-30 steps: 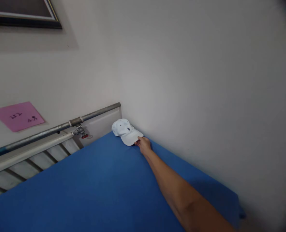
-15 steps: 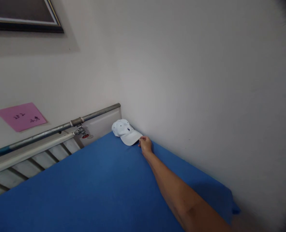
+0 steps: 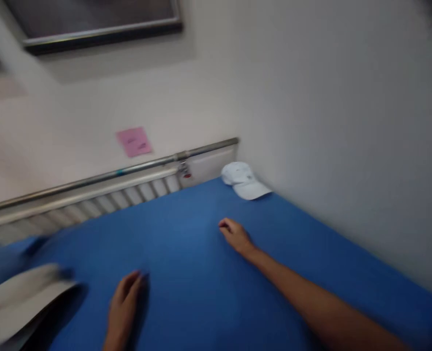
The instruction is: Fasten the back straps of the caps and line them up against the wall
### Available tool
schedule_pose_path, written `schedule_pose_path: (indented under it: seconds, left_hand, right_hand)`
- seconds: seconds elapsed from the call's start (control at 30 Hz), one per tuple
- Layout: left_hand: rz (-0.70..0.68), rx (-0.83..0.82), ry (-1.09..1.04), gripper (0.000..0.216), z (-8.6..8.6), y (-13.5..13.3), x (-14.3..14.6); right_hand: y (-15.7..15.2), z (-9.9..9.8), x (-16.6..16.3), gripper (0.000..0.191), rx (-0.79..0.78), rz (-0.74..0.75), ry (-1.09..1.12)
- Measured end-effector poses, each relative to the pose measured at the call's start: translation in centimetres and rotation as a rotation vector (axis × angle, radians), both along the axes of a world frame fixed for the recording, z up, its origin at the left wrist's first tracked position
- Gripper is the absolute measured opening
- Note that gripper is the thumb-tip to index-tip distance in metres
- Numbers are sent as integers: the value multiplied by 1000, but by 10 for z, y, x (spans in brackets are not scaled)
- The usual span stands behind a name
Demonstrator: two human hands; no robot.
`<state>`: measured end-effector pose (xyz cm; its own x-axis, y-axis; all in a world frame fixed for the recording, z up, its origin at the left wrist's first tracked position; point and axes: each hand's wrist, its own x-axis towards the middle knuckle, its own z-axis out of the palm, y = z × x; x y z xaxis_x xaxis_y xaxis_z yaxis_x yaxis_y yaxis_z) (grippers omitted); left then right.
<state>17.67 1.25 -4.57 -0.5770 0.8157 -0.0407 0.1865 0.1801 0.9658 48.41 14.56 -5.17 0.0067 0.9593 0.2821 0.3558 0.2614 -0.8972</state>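
Note:
A white cap (image 3: 244, 180) lies in the far corner of a blue mattress (image 3: 186, 263), against the wall. My right hand (image 3: 234, 235) hovers over the mattress a short way in front of the cap, apart from it, fingers loosely curled and holding nothing. My left hand (image 3: 125, 302) rests flat on the blue surface at the lower left, fingers stretched out. The whole view is smeared by motion.
A metal bed rail (image 3: 109, 175) with slats runs along the far edge. A pink note (image 3: 133, 141) sticks on the wall above it, below a dark framed picture (image 3: 91, 22). A pale folded cloth (image 3: 18, 302) lies at the lower left. A white wall (image 3: 347, 122) borders the right side.
My right hand has let go of the cap's brim and drawn back toward me. The view has pulled back and swung, bringing my left hand and the pale cloth into sight.

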Motion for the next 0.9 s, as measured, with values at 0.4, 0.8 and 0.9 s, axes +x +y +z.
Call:
schedule_pose_path:
  seconds: [0.4, 0.8, 0.9]
  left_hand:
    - [597, 379, -390, 14, -7, -10, -99]
    - [674, 529, -629, 7, 16, 16, -146]
    - [516, 505, -712, 9, 11, 19, -128]
  right_hand:
    - [-58, 0, -97, 16, 8, 380, -211]
    - [-55, -8, -109, 16, 20, 311, -243]
    - [-54, -8, -110, 15, 16, 323, -215]
